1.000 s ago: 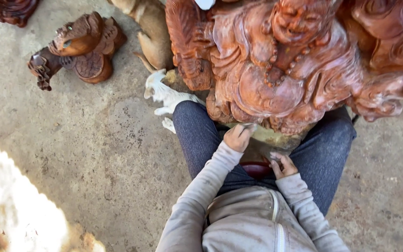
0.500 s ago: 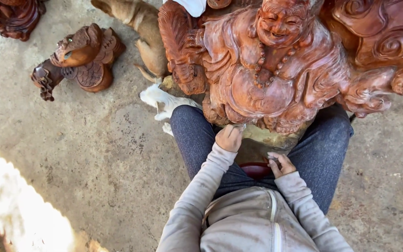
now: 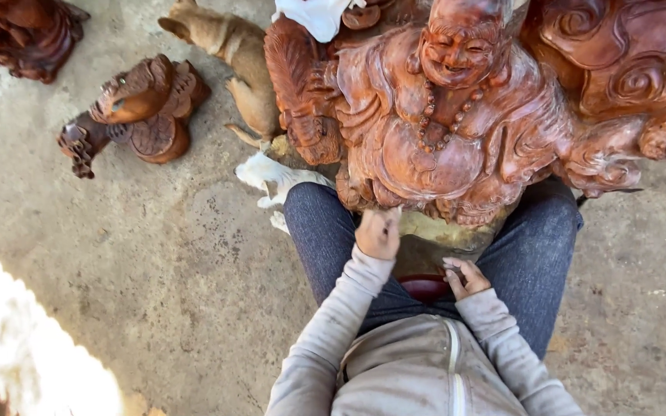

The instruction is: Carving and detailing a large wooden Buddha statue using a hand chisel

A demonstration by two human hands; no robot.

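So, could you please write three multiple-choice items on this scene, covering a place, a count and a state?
1. Where is the left hand?
A. at the base of the large wooden statue
B. on the small carving
C. on the floor

2. How many dogs lie near the statue?
A. none
B. two
C. four

3. How is the right hand?
A. flat on the statue
B. fingers curled, near the lap
C. raised overhead

Answers: 1 A, it meets the lower edge; 2 B, a tan dog and a white dog; 3 B, fingers bent inward.
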